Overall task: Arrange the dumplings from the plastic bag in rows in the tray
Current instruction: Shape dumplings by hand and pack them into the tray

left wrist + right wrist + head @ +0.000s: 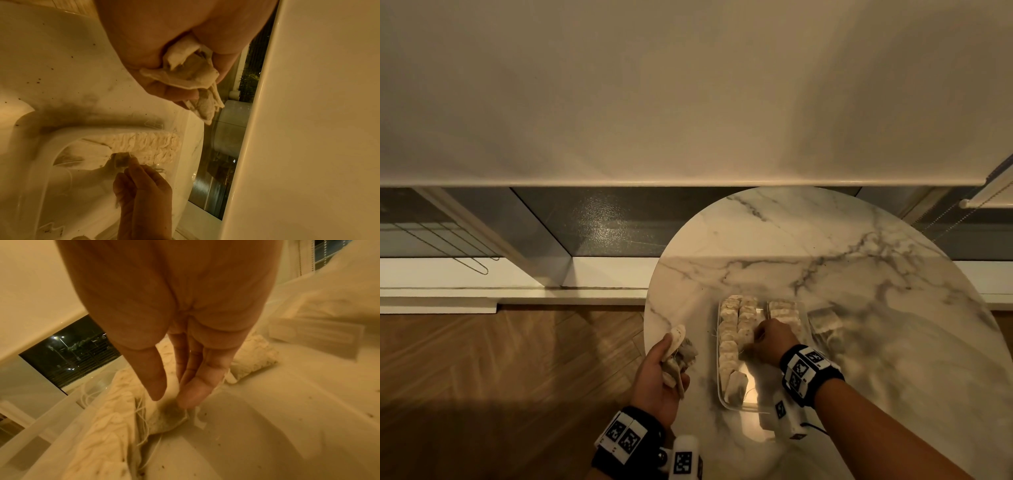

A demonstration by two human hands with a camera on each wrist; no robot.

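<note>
A clear plastic tray (722, 399) lies on the round marble table (842, 240). Pale, pouch-like dumplings (728, 337) stand packed in a long row on its left side, with shorter rows (784, 310) at its far end. My right hand (758, 334) reaches into the tray and pinches one dumpling (167, 419) between thumb and fingers beside the second row. My left hand (669, 358) hovers left of the tray at the table's edge and grips a bunch of dumplings (191, 73). The clear plastic bag (825, 322) lies right of the tray.
Two loose dumplings (736, 385) lean at the near end of the tray. The table's left edge drops to a wooden floor (500, 370). A window (599, 226) and a white roller blind (688, 102) stand beyond the table.
</note>
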